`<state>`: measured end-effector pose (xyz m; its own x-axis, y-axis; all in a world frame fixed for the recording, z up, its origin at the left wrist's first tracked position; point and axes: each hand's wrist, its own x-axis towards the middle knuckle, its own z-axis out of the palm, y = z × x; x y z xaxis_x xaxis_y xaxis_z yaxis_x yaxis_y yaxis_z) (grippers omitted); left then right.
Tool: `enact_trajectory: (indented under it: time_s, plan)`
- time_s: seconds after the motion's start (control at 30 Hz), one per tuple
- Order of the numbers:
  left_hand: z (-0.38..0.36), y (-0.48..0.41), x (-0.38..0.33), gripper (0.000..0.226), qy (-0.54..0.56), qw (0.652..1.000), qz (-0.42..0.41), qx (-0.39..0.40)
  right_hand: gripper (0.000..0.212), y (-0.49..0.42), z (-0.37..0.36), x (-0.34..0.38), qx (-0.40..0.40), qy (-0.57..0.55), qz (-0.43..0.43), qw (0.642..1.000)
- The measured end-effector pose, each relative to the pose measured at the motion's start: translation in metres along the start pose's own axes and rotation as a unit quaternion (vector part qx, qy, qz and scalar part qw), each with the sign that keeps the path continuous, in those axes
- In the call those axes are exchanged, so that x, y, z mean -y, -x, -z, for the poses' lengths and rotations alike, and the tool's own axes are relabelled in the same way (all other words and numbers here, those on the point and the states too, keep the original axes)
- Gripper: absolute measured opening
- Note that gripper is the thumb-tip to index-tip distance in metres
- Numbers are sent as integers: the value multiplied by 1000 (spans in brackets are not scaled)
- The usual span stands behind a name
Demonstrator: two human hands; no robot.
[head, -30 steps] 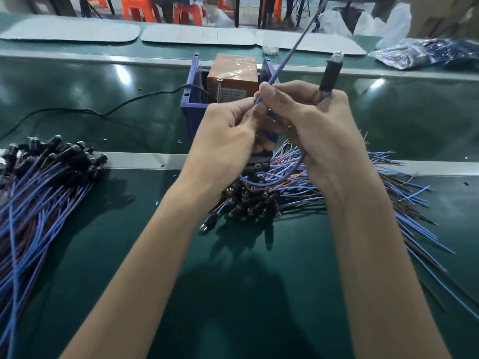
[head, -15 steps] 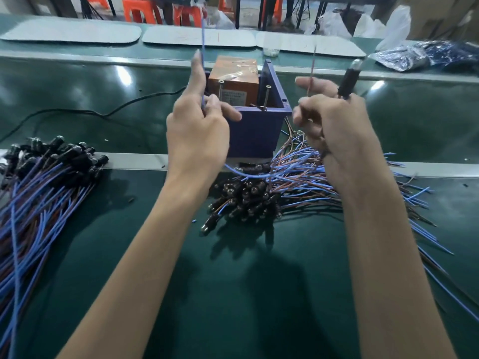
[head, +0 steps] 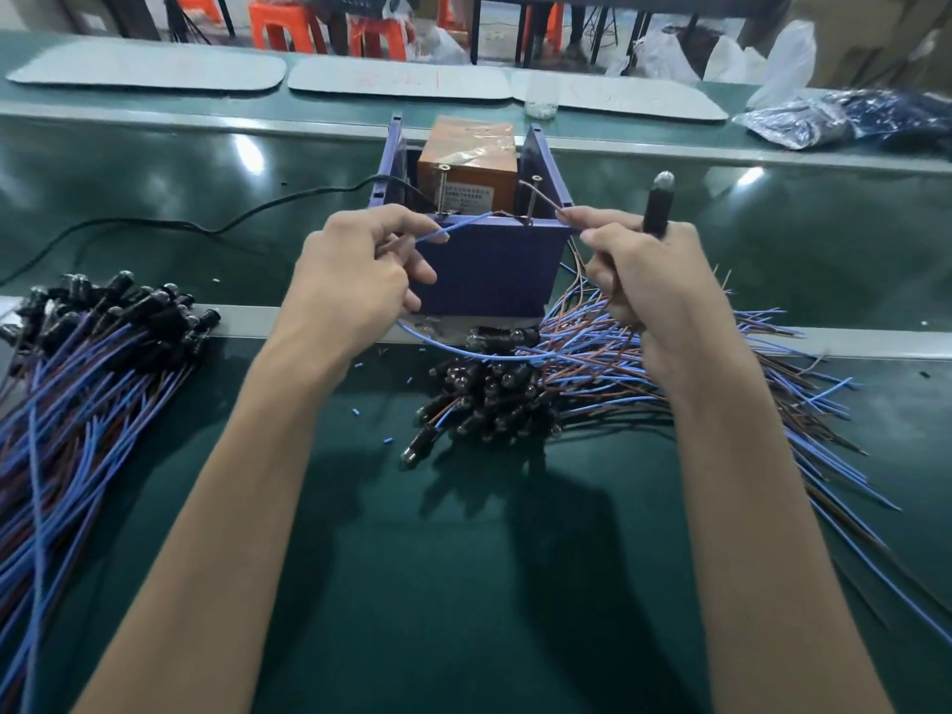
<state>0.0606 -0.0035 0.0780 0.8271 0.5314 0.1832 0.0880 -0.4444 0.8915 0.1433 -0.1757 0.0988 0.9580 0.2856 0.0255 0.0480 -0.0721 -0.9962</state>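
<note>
I have the left hand (head: pixel 355 280) pinching the blue wire (head: pixel 453 230), its end laid across the purple box (head: pixel 494 270) by the left pin, probably for contact. The brown wire (head: pixel 541 194) is pinched by the right hand (head: pixel 654 280), which grips the lamp (head: pixel 657 208) upright. Half a second ago both leads pointed up — now they're lowered.

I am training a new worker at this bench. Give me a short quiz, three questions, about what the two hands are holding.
1. True or false: the left hand pinches the blue wire.
2. What stands up out of the right hand? A) a screwdriver B) a black lamp with a clear tip C) a pen
3. Fill in: the orange block sits inside the ____ box.
Key: 1 true; 2 B; 3 purple.
</note>
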Motion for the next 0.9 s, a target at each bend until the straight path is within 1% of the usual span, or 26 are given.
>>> enact_trajectory:
  time_s: [0.1, 0.2, 0.43, 0.6, 0.9]
  plan:
    - [1, 0, 1, 37, 16, 1000, 0, 9, 31, -2, 1, -2, -1, 4, -6, 1000]
    - [2, -1, 2, 31, 30, 999, 14, 2, 33, -4, 2, -7, -6, 12, -13, 1000]
    - [-1, -1, 7, 18, 49, 997, 36, -48, 30, -14, -1, -17, -24, 2, -47, 999]
    - [-6, -1, 6, 17, 61, 993, 46, -91, 32, -15, -3, -20, -33, -5, -47, 998]
    - [-3, -3, 8, 18, 59, 991, 51, -109, 34, -17, -2, -20, -40, -29, -36, 998]
